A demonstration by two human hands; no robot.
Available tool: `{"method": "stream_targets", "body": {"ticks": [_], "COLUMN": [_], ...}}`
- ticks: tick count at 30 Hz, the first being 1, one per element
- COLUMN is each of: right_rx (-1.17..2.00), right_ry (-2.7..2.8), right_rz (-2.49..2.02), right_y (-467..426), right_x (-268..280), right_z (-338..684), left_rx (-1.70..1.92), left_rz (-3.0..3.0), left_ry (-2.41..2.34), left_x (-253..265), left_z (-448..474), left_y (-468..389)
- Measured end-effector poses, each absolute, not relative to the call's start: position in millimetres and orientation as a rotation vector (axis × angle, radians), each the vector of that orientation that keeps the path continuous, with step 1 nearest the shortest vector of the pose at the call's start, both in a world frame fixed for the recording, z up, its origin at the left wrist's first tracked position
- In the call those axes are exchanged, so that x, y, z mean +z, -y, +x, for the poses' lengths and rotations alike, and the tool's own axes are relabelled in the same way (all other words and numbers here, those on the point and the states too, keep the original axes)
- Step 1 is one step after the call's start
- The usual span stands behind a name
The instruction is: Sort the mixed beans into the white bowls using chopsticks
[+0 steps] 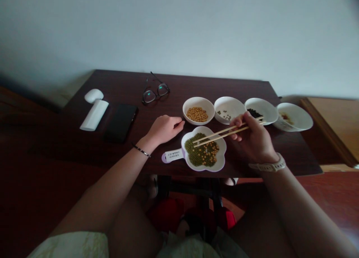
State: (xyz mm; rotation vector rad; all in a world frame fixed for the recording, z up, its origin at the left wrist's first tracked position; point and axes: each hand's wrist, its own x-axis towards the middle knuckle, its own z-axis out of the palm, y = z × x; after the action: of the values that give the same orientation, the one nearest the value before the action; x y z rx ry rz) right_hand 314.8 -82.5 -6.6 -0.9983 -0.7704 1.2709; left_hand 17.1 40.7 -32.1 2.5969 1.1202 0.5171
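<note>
My right hand (251, 138) holds a pair of wooden chopsticks (224, 133). Their tips are slightly apart over a white, flower-shaped dish (223, 162) with a lilac rim and a labelled handle. Green mung beans (193, 157) fill much of this dish, with yellow soybeans (211, 158) and some pale bits mixed in on its right side. Whether the tips pinch anything is too small to tell. My left hand (165, 129) rests on the table beside the dish, fingers curled, thumb and forefinger close together, nothing visible in them. Just beyond it, a white bowl (186, 110) contains soybeans.
Right of the soybean bowl stand a bowl (234, 102) with a few small beans, another (266, 104) with dark beans, and one (303, 119) with brownish pieces. Eyeglasses (155, 95), a black phone-like slab (122, 121) and a white device (94, 115) lie left on the dark table (123, 82).
</note>
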Motion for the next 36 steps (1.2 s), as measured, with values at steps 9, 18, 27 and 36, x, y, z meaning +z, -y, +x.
{"method": "stream_targets", "body": {"ticks": [9,18,27,36], "right_rx": [1.304,1.322,1.332,1.308], "right_ry": [0.836,0.846,0.868,0.855], "right_rz": [-1.074,-1.103,-1.111,-1.124], "right_y": [91,93,93,92], "right_x": [-14,-18,-19,-20], "right_z": [316,316,316,317], "left_rx": [0.527,0.537,0.551,0.538], "left_rz": [2.608,2.601,2.599,2.591], "left_ry": [-1.121,-1.117,-1.102,-1.109], "left_x": [-32,-32,-32,-30], "left_z": [18,19,18,19], "left_y": [-40,-40,-41,-40]}}
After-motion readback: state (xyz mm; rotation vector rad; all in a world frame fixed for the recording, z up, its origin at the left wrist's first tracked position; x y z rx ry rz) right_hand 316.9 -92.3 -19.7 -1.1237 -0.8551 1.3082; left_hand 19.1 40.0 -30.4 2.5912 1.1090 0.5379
